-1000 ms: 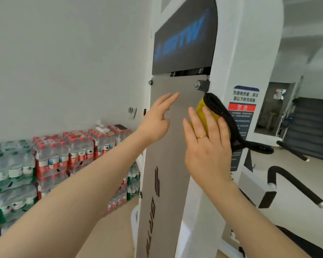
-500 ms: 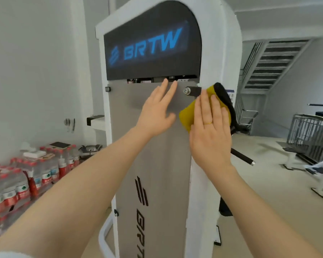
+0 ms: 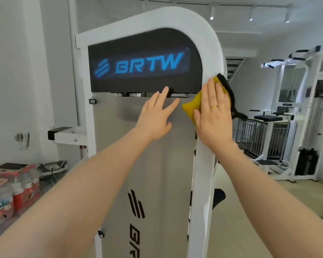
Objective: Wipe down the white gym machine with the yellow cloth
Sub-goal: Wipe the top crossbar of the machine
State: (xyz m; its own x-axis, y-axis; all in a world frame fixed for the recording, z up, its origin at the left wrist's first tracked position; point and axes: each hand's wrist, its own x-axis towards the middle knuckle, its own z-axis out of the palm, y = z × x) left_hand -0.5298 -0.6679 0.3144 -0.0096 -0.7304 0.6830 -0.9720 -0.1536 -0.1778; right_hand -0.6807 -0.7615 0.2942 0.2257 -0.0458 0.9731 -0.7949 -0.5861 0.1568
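Observation:
The white gym machine (image 3: 211, 45) stands right in front of me, with a dark BRTW sign above a grey panel. My right hand (image 3: 213, 116) presses the yellow cloth (image 3: 189, 107) flat against the white right upright, fingers straight. The cloth has a black edge that hangs off the upright's right side. My left hand (image 3: 156, 116) lies open on the grey panel just below the sign, fingers spread and pointing up.
Packs of water bottles (image 3: 9, 189) are stacked on the floor at the left by the wall. A white bracket (image 3: 67, 135) sticks out from the machine's left side. Other white gym machines (image 3: 296, 112) and a metal rack (image 3: 257, 138) stand at the right.
My view has risen along the machine, so the whole sign and arched top show now. Both hands have slid up the panel and upright, the cloth moving with the right hand.

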